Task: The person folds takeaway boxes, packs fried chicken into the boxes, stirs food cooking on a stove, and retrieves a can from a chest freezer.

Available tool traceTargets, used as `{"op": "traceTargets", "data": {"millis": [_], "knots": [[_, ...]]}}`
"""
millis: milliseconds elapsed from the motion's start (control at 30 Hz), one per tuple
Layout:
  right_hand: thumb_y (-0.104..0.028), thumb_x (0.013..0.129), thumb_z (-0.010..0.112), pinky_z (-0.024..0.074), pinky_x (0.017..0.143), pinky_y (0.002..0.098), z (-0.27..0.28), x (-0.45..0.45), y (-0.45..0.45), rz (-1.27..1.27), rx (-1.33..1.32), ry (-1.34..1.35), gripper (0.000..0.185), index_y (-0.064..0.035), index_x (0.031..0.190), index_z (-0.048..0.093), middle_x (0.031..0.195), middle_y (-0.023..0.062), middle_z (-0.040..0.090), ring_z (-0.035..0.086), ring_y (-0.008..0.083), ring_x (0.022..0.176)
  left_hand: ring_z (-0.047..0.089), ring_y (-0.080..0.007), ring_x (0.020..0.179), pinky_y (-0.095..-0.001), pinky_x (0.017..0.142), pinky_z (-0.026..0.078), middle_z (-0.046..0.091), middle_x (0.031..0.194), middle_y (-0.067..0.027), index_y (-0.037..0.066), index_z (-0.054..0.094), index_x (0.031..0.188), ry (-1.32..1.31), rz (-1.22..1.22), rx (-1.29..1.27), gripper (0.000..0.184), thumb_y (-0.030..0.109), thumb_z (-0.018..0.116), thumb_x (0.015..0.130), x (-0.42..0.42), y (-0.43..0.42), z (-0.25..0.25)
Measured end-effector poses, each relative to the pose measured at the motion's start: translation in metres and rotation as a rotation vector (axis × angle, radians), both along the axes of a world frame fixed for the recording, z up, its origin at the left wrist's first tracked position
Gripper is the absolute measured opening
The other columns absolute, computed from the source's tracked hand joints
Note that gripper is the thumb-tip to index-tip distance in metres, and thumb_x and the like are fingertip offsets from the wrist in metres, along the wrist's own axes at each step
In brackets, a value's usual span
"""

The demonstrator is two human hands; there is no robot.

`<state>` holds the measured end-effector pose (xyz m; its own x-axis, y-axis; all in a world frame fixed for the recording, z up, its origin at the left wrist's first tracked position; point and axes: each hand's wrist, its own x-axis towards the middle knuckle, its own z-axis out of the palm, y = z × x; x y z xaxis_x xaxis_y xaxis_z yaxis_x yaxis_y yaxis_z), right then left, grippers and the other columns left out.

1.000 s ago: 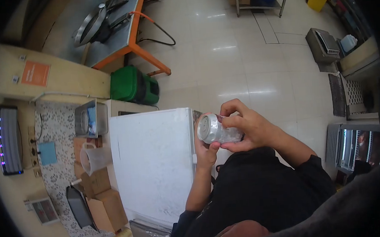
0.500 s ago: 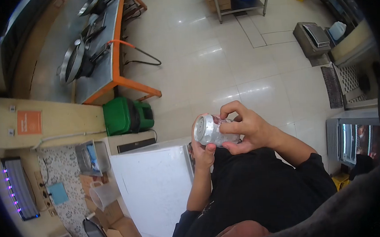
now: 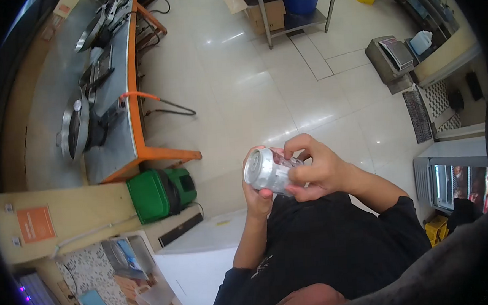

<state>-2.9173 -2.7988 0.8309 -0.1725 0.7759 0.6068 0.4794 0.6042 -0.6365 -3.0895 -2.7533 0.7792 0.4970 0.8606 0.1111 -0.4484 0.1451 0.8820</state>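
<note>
A clear can [image 3: 275,174] with a silvery pull-tab lid lies tilted in front of my chest, its lid facing left. Something reddish shows through its wall, and a pale patch that may be a label is on its side. My left hand [image 3: 256,200] wraps the can from the left and below, thumb near the lid end. From the right, my right hand [image 3: 322,170] has bent fingers and thumb on the can's side and far end. Its fingertips partly hide the pale patch, so I cannot tell whether they pinch it.
A steel-topped table with orange legs [image 3: 169,155] holds pans [image 3: 77,125] on the left. Below it stands a green bin [image 3: 149,196]. A white appliance [image 3: 200,271] is left of my body. A steel rack [image 3: 298,25], a scale [image 3: 396,53] and a glass-fronted fridge [image 3: 454,155] stand farther off.
My view has shifted, so the table and bin sit lower and farther left. Both hands remain on the can; my right fingers have moved slightly along its side.
</note>
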Motion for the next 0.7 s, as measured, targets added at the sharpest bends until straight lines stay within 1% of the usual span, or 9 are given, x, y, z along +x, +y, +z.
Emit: {"op": "traceTargets", "data": {"millis": [33,133,233,333,433,533,633,667,700], "knots": [[-0.016,0.069,0.077,0.0534,0.062,0.0310,0.000,0.006,0.014,-0.010,0.024,-0.015,0.031,-0.0099,0.096,0.062,0.104,0.0131,0.049,0.057,0.0279,0.086,0.056,-0.0243,0.109,-0.0369,0.093,0.047,0.055,0.120,-0.0172,-0.001,0.034,0.136,-0.018,-0.026,0.000,0.105,0.066,0.076,0.067,0.006,0.019,0.002],[-0.016,0.070,0.077,0.0547,0.066,0.0324,0.010,0.019,0.054,-0.091,-0.067,0.139,0.033,-0.0075,0.098,0.060,0.105,0.0143,0.051,0.059,0.0305,0.087,0.055,-0.0250,0.111,-0.0380,0.094,0.046,0.053,0.123,-0.0173,0.000,0.032,0.137,-0.058,-0.111,0.000,0.106,0.066,0.076,0.066,0.026,0.073,0.001],[-0.018,0.071,0.077,0.0554,0.072,0.0341,0.024,0.040,0.103,-0.189,0.010,0.157,0.041,-0.0042,0.106,0.060,0.112,0.0176,0.055,0.062,0.0325,0.091,0.052,-0.0258,0.115,-0.0390,0.096,0.045,0.049,0.127,-0.0180,0.003,0.029,0.140,-0.096,-0.090,0.002,0.108,0.068,0.075,0.066,0.054,0.120,0.006],[-0.019,0.070,0.077,0.0531,0.083,0.0369,0.032,0.076,0.152,-0.180,-0.020,0.005,0.053,-0.0007,0.116,0.058,0.121,0.0239,0.057,0.063,0.0346,0.102,0.049,-0.0263,0.119,-0.0399,0.097,0.044,0.046,0.130,-0.0182,0.005,0.026,0.141,-0.129,-0.035,0.003,0.110,0.069,0.074,0.065,0.087,0.169,-0.002],[-0.015,0.074,0.073,0.0531,0.084,0.0356,0.032,0.114,0.207,-0.123,0.023,-0.078,0.054,0.0028,0.123,0.057,0.124,0.0231,0.058,0.063,0.0334,0.105,0.048,-0.0273,0.119,-0.0402,0.096,0.045,0.046,0.131,-0.0187,0.009,0.025,0.142,-0.200,-0.011,-0.017,0.107,0.069,0.073,0.066,0.126,0.219,-0.001],[-0.011,0.079,0.067,0.0534,0.081,0.0351,0.033,0.154,0.267,-0.116,0.051,-0.132,0.047,0.0041,0.122,0.057,0.125,0.0218,0.058,0.064,0.0318,0.102,0.049,-0.0281,0.119,-0.0408,0.095,0.045,0.046,0.131,-0.0191,0.011,0.025,0.141,-0.270,-0.036,0.021,0.104,0.069,0.072,0.068,0.162,0.276,-0.006],[-0.005,0.073,0.067,0.0540,0.078,0.0335,0.020,0.201,0.322,-0.084,0.035,-0.100,0.051,0.0002,0.123,0.058,0.121,0.0197,0.060,0.065,0.0292,0.094,0.049,-0.0287,0.118,-0.0413,0.095,0.045,0.046,0.130,-0.0193,0.012,0.025,0.141,-0.357,-0.089,0.126,0.101,0.068,0.071,0.070,0.199,0.334,-0.006],[-0.006,0.074,0.065,0.0535,0.078,0.0337,0.023,0.217,0.348,-0.036,0.022,-0.090,0.049,-0.0001,0.123,0.059,0.122,0.0197,0.060,0.065,0.0293,0.095,0.049,-0.0288,0.118,-0.0414,0.096,0.045,0.046,0.130,-0.0193,0.012,0.025,0.141,-0.395,-0.106,0.186,0.101,0.068,0.070,0.071,0.213,0.356,-0.004],[-0.007,0.075,0.063,0.0530,0.078,0.0340,0.028,0.231,0.373,0.011,0.007,-0.075,0.048,-0.0003,0.123,0.059,0.122,0.0197,0.060,0.065,0.0294,0.095,0.049,-0.0282,0.118,-0.0411,0.097,0.044,0.047,0.129,-0.0186,0.009,0.024,0.142,-0.317,-0.049,0.146,0.102,0.068,0.069,0.072,0.219,0.372,-0.003]]}}
